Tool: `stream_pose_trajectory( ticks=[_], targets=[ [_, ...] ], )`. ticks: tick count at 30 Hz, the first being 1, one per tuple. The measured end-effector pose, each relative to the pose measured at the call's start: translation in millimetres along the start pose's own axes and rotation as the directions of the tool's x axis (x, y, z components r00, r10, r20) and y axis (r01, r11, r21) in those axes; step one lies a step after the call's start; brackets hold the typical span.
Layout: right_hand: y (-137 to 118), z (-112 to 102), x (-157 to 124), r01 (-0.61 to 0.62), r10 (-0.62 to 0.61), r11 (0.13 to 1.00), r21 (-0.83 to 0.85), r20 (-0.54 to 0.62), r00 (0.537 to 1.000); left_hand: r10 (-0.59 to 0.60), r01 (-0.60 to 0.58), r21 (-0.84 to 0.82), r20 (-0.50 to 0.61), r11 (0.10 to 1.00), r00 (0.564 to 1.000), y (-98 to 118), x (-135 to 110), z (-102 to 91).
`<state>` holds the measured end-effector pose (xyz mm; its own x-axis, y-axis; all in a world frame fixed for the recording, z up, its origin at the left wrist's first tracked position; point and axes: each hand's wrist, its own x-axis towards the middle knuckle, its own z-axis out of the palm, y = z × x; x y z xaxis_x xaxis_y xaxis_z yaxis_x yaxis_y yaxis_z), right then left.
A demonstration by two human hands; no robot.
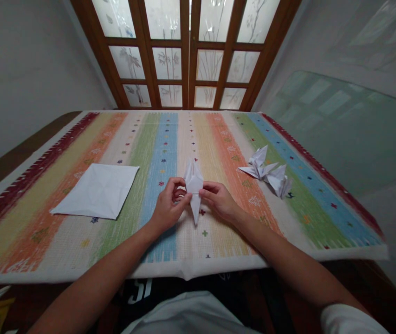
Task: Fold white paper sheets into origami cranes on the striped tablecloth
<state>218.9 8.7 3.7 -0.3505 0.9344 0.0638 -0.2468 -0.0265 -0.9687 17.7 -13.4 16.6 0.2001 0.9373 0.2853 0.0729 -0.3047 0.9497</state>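
Observation:
Between my hands is a piece of white folded origami paper (194, 180), a long narrow diamond with one point toward me and split points at the far end. My left hand (172, 203) pinches its left edge with thumb and fingers. From the other side, my right hand (219, 198) grips the right edge, thumb on top near the middle. Off to the left lies a white square sheet of paper (96, 191) with faint creases. Several folded paper cranes (267, 171) sit in a cluster to the right.
A striped, multicoloured tablecloth (165, 139) covers the table, its white hem (79, 277) running along the near edge. Behind the table stand wooden doors (187, 55) with patterned glass panes. A pale green glass panel (351, 148) is against the right wall.

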Motion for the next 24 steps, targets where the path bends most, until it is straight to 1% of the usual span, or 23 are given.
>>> stream_pose_trajectory(
  ticks=[3, 6, 8, 11, 14, 16, 18, 21, 24],
  targets=[
    [3, -1, 1, 0.048, -0.051, 0.997, -0.067, -0.044, 0.998, -0.002, 0.002, 0.006, -0.047, 1.0, 0.999, -3, 0, 0.3],
    [4, -1, 1, 0.127, -0.146, 0.979, -0.16, -0.112, 0.983, -0.003, 0.004, 0.011, -0.09, 1.0, 0.996, -4, 0, 0.4],
    [3, -1, 0, 0.184, -0.217, 0.95, -0.254, -0.111, 0.97, 0.031, -0.025, 0.068, -0.081, 0.997, 0.996, -4, 1, -0.7],
    [-2, -2, -3, 0.255, -0.291, 0.876, -0.41, -0.028, 0.956, 0.067, -0.062, 0.179, -0.027, 0.982, 0.997, -1, 3, -4.0],
    [-7, -5, -7, 0.318, -0.316, 0.796, -0.514, 0.096, 0.944, 0.054, -0.052, 0.203, -0.003, 0.978, 0.999, 0, 3, -7.3],
    [-9, -9, -9, 0.332, -0.299, 0.791, -0.513, 0.148, 0.943, 0.053, -0.055, 0.178, 0.018, 0.982, 0.998, -1, 3, -8.4],
    [-10, -13, -9, 0.323, -0.273, 0.821, -0.471, 0.173, 0.946, 0.062, -0.067, 0.14, 0.039, 0.988, 0.997, -3, 2, -8.9],
    [-10, -18, -9, 0.312, -0.251, 0.845, -0.434, 0.194, 0.949, 0.079, -0.084, 0.097, 0.059, 0.992, 0.995, -5, 2, -10.1],
    [-11, -22, -7, 0.322, -0.266, 0.837, -0.442, 0.187, 0.946, 0.09, -0.097, 0.082, 0.08, 0.992, 0.993, -4, 3, -12.5]
  ],
)
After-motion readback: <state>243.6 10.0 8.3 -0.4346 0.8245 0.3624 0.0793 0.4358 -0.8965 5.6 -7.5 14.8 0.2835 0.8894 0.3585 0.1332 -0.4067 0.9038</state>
